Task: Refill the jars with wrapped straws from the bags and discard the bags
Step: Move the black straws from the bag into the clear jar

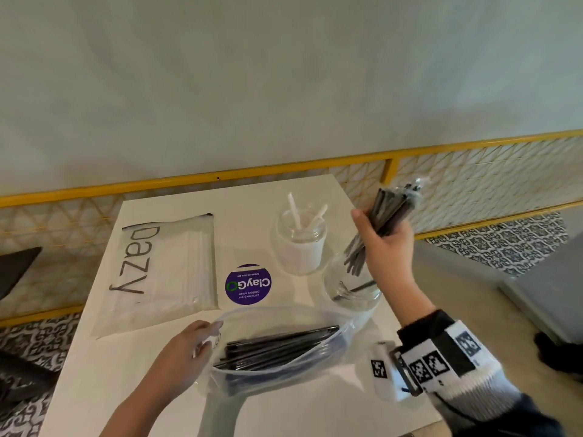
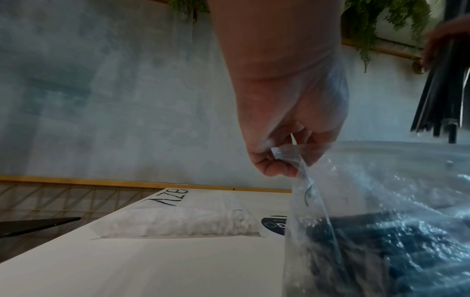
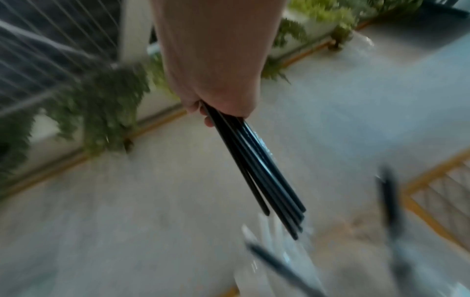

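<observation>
- Two hands are at work: the right hand [image 1: 383,244] has its fingers [image 1: 400,229] wrapped around a bundle of black wrapped straws [image 1: 378,228], held tilted with the lower tips just above the mouth of the near clear jar [image 1: 351,293].
- Left hand [image 1: 184,351]: thumb and fingers [image 2: 276,166] pinch the rim of the clear bag [image 1: 284,351], holding its mouth open on the counter [image 1: 132,389]; more black straws [image 1: 277,345] lie inside.
- To do this step well, I would bring the bundle closer to upright, centre the tips over the jar's opening, lower them inside and only then loosen the grip, so none catch the rim or spill.
- A few black straws already lean in that jar; the incoming bundle should slide in beside them.
- Behind it stands a second jar [image 1: 299,244] holding a few white straws.
- Well to the left lies a frosted zip bag [image 1: 167,263] of white straws, flat and unopened as far as I can tell, beside a purple round sticker [image 1: 248,283].
</observation>
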